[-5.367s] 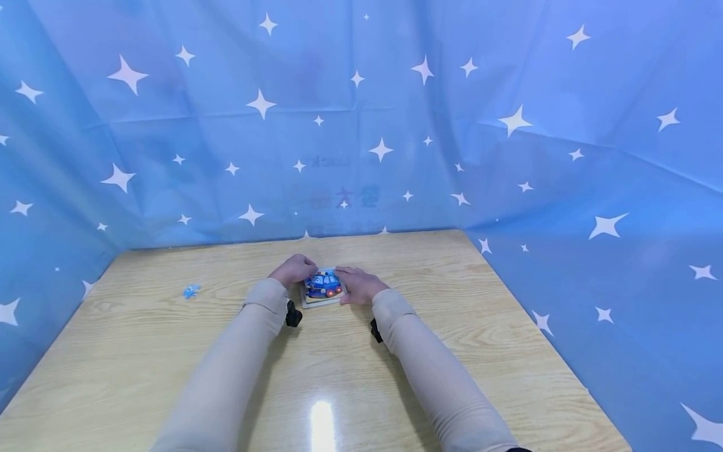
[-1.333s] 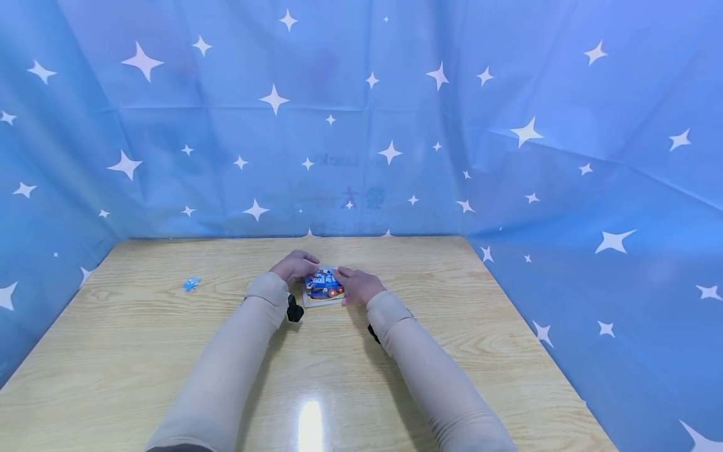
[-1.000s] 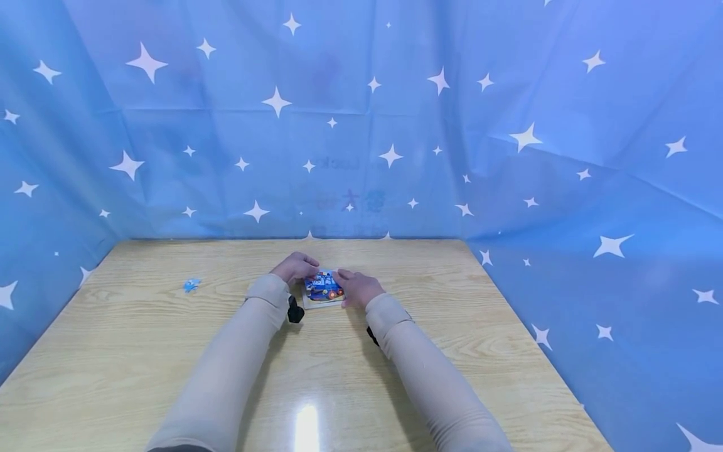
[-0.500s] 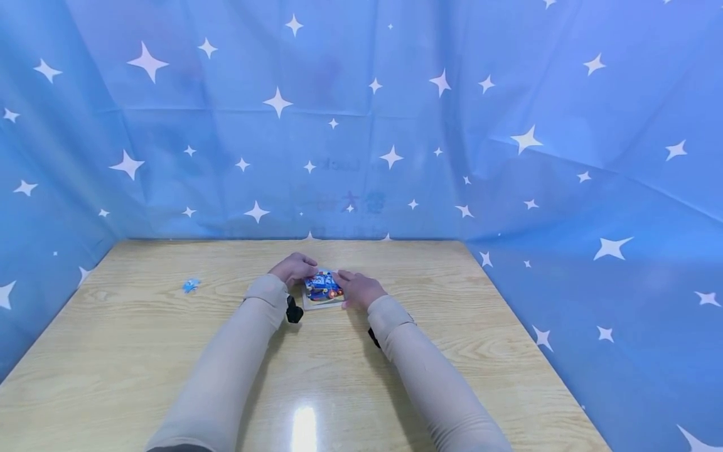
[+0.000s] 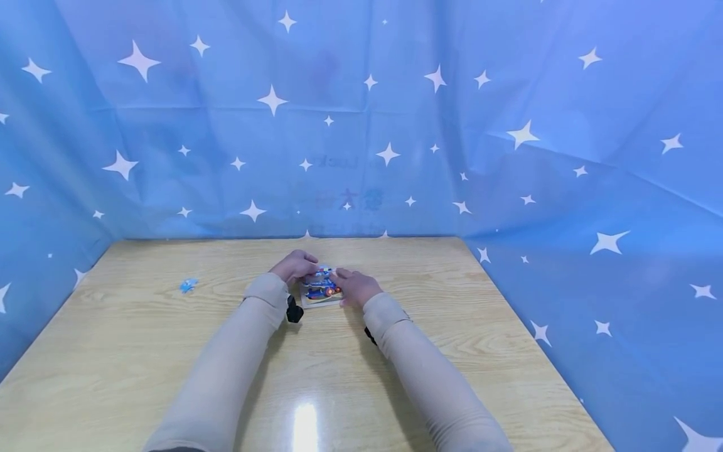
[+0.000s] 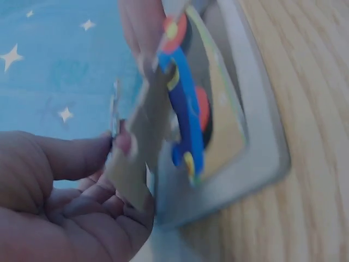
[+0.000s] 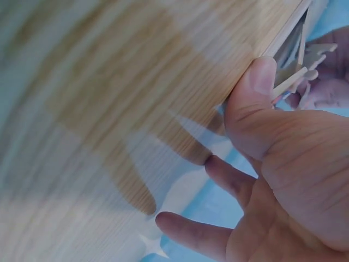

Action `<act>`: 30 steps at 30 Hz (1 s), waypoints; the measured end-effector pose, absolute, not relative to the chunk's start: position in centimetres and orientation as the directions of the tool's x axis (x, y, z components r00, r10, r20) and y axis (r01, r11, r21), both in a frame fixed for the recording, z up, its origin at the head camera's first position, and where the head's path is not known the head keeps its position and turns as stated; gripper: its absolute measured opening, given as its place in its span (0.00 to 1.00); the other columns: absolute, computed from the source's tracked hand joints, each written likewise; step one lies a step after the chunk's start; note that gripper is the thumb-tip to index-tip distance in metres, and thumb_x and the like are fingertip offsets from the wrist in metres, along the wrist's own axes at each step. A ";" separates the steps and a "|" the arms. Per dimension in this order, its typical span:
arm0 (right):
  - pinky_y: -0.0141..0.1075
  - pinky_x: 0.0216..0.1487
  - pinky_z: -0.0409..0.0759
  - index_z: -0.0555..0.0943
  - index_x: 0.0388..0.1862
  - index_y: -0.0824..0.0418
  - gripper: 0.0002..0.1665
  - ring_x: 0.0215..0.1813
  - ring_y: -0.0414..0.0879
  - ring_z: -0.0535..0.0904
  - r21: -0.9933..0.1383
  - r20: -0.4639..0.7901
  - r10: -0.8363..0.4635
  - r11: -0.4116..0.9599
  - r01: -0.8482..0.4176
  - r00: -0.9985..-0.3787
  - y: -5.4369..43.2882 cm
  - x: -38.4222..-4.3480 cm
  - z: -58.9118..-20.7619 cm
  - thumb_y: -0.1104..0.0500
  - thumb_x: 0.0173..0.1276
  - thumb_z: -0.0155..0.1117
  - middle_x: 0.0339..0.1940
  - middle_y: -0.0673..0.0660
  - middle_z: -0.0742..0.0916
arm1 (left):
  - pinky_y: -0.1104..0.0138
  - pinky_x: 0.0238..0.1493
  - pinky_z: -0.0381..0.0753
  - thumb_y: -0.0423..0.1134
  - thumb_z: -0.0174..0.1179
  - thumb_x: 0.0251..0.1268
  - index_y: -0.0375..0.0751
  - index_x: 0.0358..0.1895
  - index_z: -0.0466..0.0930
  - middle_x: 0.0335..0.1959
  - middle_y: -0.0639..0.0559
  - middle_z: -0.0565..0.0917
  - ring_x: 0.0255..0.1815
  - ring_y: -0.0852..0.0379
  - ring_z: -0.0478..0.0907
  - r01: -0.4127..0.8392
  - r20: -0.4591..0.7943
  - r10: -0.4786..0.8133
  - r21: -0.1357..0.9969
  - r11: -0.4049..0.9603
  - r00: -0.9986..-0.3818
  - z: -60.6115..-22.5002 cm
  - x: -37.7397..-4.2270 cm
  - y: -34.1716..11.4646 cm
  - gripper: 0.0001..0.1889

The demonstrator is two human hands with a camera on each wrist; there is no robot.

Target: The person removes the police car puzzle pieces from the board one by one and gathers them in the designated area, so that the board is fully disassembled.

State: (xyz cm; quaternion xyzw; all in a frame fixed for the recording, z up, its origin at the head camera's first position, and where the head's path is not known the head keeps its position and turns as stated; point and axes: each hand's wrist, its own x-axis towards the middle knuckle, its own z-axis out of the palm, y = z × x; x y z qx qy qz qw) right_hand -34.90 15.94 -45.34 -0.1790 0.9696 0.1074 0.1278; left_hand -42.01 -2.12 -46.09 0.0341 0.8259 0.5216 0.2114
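A small jigsaw puzzle [image 5: 323, 294] with a blue car picture sits in a pale tray [image 6: 267, 158] on the table. My left hand [image 5: 295, 266] is at the tray's left side and pinches a jigsaw piece [image 6: 144, 125] between thumb and fingers, its bare grey-brown back showing. Beyond it in the left wrist view, a blue piece [image 6: 188, 109] tilts up from the tray. My right hand [image 5: 357, 287] holds the tray's right side, thumb [image 7: 262, 76] along its edge and index finger reaching over the picture. Two other right fingers spread out over the table.
A loose light-blue piece [image 5: 188, 285] lies on the wooden table [image 5: 141, 351] to the left. A blue curtain with white stars [image 5: 361, 125] hangs behind and at both sides of the table.
The car picture has broken up: whole 5.4 seconds ago, its upper pieces now stand tilted at my left fingers. Both hands have stayed at the tray.
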 end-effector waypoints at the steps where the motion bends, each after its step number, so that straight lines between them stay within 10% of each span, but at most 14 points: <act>1: 0.44 0.72 0.68 0.53 0.84 0.45 0.47 0.79 0.52 0.61 0.163 -0.287 -0.324 0.911 -0.380 -0.901 15.9 -34.8 -45.3 0.42 0.72 0.61 0.84 0.49 0.57 | 0.61 0.48 0.80 0.31 0.54 0.76 0.30 0.69 0.71 0.56 0.37 0.80 0.43 0.51 0.80 -0.158 -0.309 0.279 0.876 0.457 -0.909 -46.0 -42.0 -2.1 0.22; 30: 0.46 0.79 0.55 0.49 0.85 0.46 0.48 0.83 0.53 0.50 -0.001 -0.313 -0.335 0.936 -0.352 -0.889 16.4 -35.9 -45.9 0.47 0.74 0.63 0.85 0.50 0.54 | 0.57 0.59 0.77 0.36 0.56 0.77 0.32 0.71 0.65 0.62 0.37 0.76 0.57 0.45 0.77 -0.175 -0.276 0.228 0.908 0.381 -0.934 -46.3 -41.9 -6.7 0.25</act>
